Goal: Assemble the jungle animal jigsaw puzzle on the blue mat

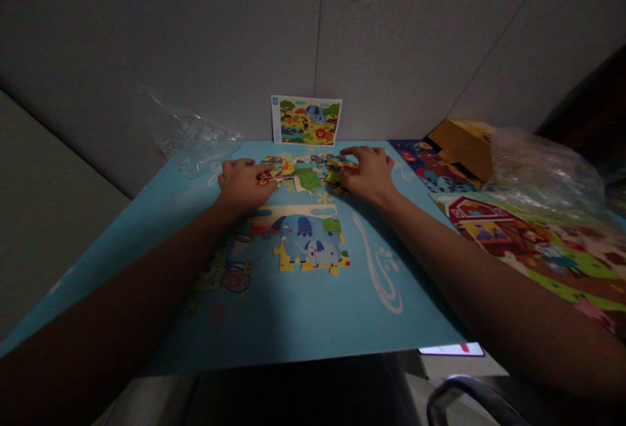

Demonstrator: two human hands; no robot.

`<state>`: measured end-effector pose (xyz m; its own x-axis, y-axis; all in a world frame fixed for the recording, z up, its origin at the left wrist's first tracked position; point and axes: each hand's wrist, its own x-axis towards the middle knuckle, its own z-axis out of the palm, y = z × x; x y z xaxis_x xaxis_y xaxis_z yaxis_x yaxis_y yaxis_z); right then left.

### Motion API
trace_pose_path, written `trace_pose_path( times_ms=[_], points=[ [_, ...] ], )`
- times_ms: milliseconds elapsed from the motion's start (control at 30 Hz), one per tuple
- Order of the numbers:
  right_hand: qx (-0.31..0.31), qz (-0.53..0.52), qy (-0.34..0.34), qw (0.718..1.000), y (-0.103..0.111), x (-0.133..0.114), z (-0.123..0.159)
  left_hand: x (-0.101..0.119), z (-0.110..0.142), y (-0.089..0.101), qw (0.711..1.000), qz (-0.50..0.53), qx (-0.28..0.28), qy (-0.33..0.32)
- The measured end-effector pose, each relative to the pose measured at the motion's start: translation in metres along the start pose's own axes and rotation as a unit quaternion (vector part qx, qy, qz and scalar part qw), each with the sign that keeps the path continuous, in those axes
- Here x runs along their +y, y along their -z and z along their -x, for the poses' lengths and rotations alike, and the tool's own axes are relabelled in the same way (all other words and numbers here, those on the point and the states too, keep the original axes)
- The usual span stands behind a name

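Note:
My left hand (243,186) is at the left side of a loose pile of jigsaw puzzle pieces (308,179), its thumb and forefinger closed about an orange-and-yellow puzzle piece (281,170). At the pile's right side, the curved fingers and thumb of my right hand (370,173) are around several puzzle pieces (335,166); its fingertips are partly hidden. Nearer to me lies a joined puzzle section (313,243) showing blue elephants on a yellow ground. My left wrist hides a little of the section's left side.
A picture card (309,121) leans upright against the wall behind the pile. Clear plastic wrap (200,142) lies at the back left. On the right are a farm picture (542,250), an orange-brown box (462,149) and more plastic (542,165). A phone (452,349) sits below the blue table's (293,321) front edge.

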<state>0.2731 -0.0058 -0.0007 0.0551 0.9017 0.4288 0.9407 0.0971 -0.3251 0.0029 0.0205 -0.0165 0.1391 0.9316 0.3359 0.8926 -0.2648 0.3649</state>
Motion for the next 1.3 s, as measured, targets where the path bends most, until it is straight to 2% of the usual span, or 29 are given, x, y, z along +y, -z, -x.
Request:
trace_pose_path(
  times_ms=[133,200,467,633,733,833,1000,1200,1300],
  points=[
    [-0.079,0.027,-0.009,0.996,-0.006,0.004,-0.001,-0.006,-0.002,-0.004,1.0,0.014,-0.001,-0.014],
    [-0.099,0.03,-0.023,0.994,-0.006,0.006,-0.003,-0.006,-0.002,-0.005,1.0,0.019,-0.002,-0.018],
    [-0.062,0.034,-0.019,0.997,-0.006,0.009,-0.008,-0.002,-0.001,-0.003,0.999,0.013,-0.033,-0.014],
    [-0.047,0.015,-0.001,0.999,-0.008,0.009,-0.008,-0.008,-0.002,-0.006,0.999,0.014,-0.02,-0.045],
    [-0.026,0.003,-0.004,1.0,-0.006,0.008,-0.009,-0.008,-0.002,-0.006,0.999,0.008,-0.024,-0.045],
    [0.023,-0.009,-0.028,0.999,-0.003,0.008,-0.01,-0.002,0.0,-0.002,0.998,0.012,-0.018,-0.052],
    [0.112,-0.045,-0.034,0.992,-0.005,0.009,-0.01,0.011,0.005,0.008,0.985,0.07,0.003,-0.158],
    [0.192,-0.115,0.048,0.973,-0.007,0.002,-0.007,0.018,0.012,0.011,0.963,0.115,-0.059,-0.235],
    [0.195,-0.145,0.12,0.963,-0.003,-0.007,-0.002,0.021,0.015,0.01,0.952,0.123,-0.077,-0.271]
  ],
)
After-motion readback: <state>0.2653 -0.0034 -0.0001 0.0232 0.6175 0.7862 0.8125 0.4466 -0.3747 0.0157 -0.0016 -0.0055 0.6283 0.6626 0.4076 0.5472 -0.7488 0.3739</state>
